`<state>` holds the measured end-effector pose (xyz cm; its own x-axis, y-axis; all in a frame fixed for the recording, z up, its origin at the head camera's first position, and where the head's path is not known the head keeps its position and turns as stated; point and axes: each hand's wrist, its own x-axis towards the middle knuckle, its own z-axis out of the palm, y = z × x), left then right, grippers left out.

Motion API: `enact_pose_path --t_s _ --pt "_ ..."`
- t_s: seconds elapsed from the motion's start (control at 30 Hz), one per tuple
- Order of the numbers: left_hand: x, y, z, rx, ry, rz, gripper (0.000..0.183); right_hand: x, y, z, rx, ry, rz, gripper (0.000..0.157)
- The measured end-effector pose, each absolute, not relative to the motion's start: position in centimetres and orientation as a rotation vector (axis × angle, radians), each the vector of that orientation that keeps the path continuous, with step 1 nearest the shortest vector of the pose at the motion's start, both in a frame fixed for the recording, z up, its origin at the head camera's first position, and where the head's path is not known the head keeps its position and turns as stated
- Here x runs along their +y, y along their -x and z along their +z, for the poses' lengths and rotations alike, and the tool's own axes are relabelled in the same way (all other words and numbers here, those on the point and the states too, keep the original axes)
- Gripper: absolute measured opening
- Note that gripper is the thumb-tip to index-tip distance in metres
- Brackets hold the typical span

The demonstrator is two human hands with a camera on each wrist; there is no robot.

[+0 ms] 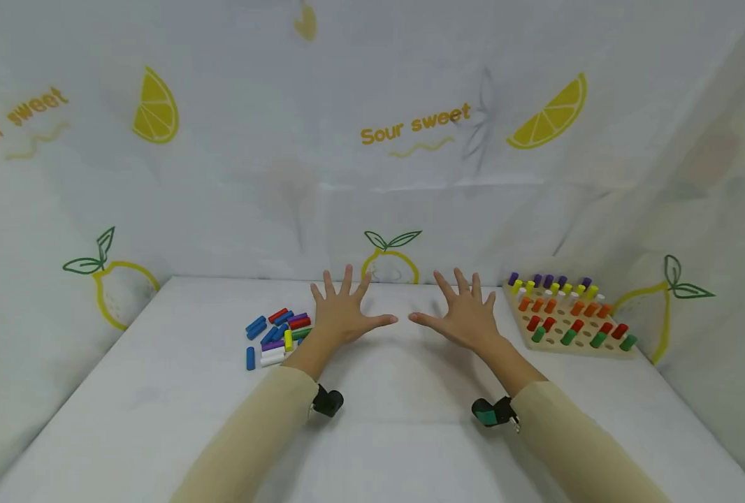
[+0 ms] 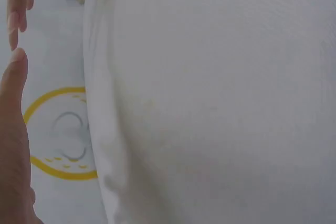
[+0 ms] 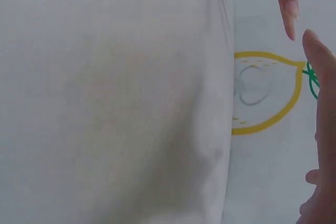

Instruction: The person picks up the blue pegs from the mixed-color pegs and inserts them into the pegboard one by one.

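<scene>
Both hands are held out over the white table with fingers spread and nothing in them. The left hand [image 1: 342, 313] is nearest to a loose pile of coloured pegs [image 1: 276, 334], blue, red, purple, white, green and yellow, lying to its left and partly hidden by the wrist. To the right of the right hand [image 1: 467, 316] stands a wooden pegboard [image 1: 570, 347] with rows of purple, yellow, white, orange, red and green pegs; some holes show bare. The two thumbs point toward each other with a gap between. In the left wrist view, the left thumb [image 2: 14, 77] shows at the left edge.
A white cloth-covered table [image 1: 398, 447] spreads under the arms. Behind it hangs a white curtain [image 1: 253, 154] printed with lemons and lettering. Each wrist wears a small black camera, one at the left cuff [image 1: 328, 402] and one at the right cuff [image 1: 495, 412].
</scene>
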<state>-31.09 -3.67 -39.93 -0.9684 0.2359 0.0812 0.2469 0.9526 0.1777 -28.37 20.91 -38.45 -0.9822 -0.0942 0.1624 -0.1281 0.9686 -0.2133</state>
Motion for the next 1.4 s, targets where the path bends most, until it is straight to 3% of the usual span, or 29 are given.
enact_pose_path --t_s 0.3,0.67,0.83,1.07,1.4 --pt "1.0 30.7 -39.3 -3.025 0.475 -0.49 0.106 24.9 25.4 -37.7 -2.724 -0.267 0.196 0.108" --pt "7.5 29.7 -40.0 -2.996 0.592 -0.671 0.108 31.4 22.7 -36.9 -2.563 -0.196 0.21 0.107" --pt "11.8 28.6 -40.5 -2.998 0.652 -0.8 0.107 34.9 21.4 -36.6 -2.556 -0.034 0.441 0.103" --pt "16.4 27.5 -41.5 -2.855 0.575 -1.418 0.099 38.8 21.2 -38.1 -2.492 0.271 0.812 0.093" --pt "19.5 26.4 -42.8 -2.859 0.585 -1.283 0.097 42.1 20.5 -41.3 -2.468 0.614 0.986 0.096"
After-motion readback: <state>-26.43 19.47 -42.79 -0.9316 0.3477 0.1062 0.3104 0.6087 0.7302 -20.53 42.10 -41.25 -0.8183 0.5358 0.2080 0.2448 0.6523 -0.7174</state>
